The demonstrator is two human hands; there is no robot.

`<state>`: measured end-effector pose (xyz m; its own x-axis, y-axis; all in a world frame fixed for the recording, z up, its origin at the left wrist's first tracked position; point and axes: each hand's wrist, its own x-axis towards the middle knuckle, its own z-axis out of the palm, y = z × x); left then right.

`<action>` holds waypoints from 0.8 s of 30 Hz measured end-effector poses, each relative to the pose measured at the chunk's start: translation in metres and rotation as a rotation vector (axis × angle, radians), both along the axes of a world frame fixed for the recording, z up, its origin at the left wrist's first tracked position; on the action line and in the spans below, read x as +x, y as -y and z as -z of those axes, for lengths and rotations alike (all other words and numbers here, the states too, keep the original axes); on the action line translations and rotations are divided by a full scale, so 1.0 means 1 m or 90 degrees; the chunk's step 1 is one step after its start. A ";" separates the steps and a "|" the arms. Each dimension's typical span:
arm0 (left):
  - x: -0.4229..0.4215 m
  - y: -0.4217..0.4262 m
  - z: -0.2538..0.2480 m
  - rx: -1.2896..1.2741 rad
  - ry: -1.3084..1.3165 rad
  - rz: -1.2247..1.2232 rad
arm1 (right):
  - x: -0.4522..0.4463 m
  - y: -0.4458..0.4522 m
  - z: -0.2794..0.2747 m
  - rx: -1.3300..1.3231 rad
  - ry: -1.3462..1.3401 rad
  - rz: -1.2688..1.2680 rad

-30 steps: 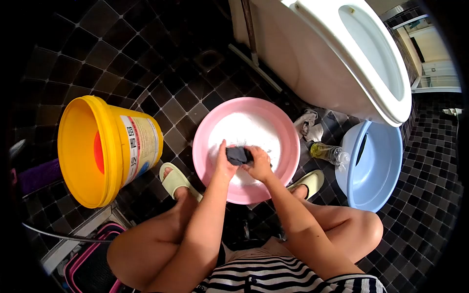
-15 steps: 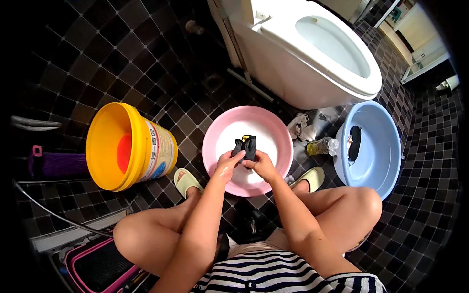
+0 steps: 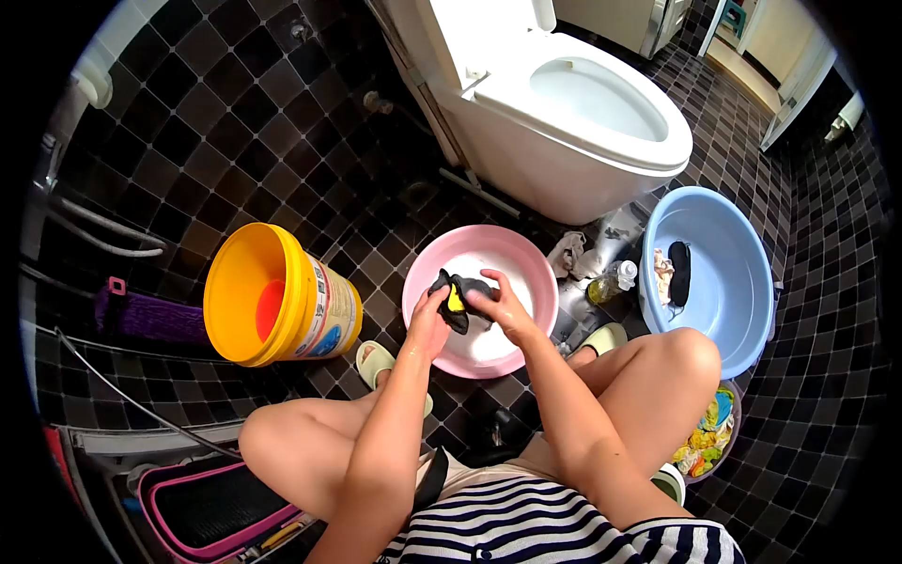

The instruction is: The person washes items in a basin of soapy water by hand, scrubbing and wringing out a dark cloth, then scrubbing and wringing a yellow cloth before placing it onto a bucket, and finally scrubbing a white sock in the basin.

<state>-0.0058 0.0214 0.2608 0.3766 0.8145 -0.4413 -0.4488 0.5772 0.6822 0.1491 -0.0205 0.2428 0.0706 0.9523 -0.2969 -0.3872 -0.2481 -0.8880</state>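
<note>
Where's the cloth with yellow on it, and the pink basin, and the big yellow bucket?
cloth (image 3: 457, 299): head view, on its yellow patch
pink basin (image 3: 480, 239): head view, on its far inner wall
yellow bucket (image 3: 296, 299): head view, on its rim

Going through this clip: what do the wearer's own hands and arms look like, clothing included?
The left hand and right hand are ungloved, with no rings or watch visible. Both forearms are bare. A dark-and-white striped sleeve shows by the right upper arm, matching the top.
</note>
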 end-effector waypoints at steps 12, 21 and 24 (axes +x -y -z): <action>-0.017 -0.005 -0.012 0.210 -0.414 0.086 | 0.010 -0.001 0.011 0.098 0.485 0.054; -0.065 -0.012 -0.009 0.223 -0.587 0.171 | 0.049 -0.013 0.033 0.069 0.311 0.077; -0.076 -0.019 -0.001 0.322 -0.768 0.215 | 0.054 -0.012 0.032 0.081 0.300 0.081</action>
<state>-0.0821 0.0404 0.2613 0.1822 0.9304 -0.3181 0.6890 0.1100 0.7164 0.2032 -0.0085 0.2104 0.2866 0.9541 -0.0872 0.0436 -0.1039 -0.9936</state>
